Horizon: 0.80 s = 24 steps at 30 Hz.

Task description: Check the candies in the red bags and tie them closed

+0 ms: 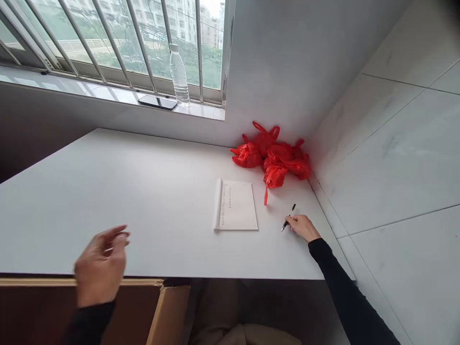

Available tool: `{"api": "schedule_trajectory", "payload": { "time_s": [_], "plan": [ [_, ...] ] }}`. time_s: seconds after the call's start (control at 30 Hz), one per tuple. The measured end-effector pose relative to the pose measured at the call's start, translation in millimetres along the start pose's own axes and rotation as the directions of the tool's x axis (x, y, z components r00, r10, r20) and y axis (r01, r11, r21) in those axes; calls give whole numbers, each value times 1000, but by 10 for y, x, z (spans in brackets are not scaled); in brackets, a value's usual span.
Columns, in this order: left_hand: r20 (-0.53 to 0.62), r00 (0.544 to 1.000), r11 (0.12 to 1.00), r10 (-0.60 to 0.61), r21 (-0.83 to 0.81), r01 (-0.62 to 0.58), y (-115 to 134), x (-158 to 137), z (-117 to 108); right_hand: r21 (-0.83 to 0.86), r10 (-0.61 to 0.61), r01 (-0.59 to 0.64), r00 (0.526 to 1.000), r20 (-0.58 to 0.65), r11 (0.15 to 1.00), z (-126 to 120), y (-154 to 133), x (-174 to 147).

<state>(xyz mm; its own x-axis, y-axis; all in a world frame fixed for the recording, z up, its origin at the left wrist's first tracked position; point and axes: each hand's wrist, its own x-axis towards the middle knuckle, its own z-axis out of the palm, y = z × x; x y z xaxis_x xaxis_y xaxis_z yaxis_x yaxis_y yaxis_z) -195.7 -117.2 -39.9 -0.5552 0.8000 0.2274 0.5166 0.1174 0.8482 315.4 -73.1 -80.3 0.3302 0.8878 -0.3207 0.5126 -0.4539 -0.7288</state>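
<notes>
My right hand (302, 226) is at the right side of the white table (151, 191), fingers closed on a black pen (285, 225) whose tip points down toward the tabletop. A small black pen cap (293, 207) lies just beyond those fingers. To the left of the pen, an open notepad (239, 206) rests flat, with its cover rolled back along the left edge and a few lines of writing at the left of the page. My left hand (101, 263) hovers over the table's front edge, fingers loosely bent and apart, with nothing visible in it.
Red plastic bags (276, 158) are heaped in the back right corner against the wall. On the window sill stand a clear bottle (178, 76) and, lying beside it, a phone (157, 102). An open cardboard box (168, 311) sits below the front edge.
</notes>
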Motion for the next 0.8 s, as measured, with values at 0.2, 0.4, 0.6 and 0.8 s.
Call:
{"api": "schedule_trajectory", "payload": {
  "time_s": [0.2, 0.4, 0.6, 0.8],
  "plan": [
    [264, 933, 970, 244, -90, -228, 452, 364, 1695, 431, -169, 113, 981, 93, 895, 359, -337, -330],
    [444, 780, 884, 440, -59, -465, 630, 644, 2645, 583, -283, 232, 959, -3, 779, 1045, -549, -369],
    [415, 790, 862, 452, 26, -507, 538, 687, 2759, 574, -262, 288, 956, -130, 766, 1134, -700, -45],
    [389, 801, 863, 454, 32, -505, 532, 681, 2771, 427, -426, 393, 904, -20, 814, 1263, -995, 52]
  ]
}}
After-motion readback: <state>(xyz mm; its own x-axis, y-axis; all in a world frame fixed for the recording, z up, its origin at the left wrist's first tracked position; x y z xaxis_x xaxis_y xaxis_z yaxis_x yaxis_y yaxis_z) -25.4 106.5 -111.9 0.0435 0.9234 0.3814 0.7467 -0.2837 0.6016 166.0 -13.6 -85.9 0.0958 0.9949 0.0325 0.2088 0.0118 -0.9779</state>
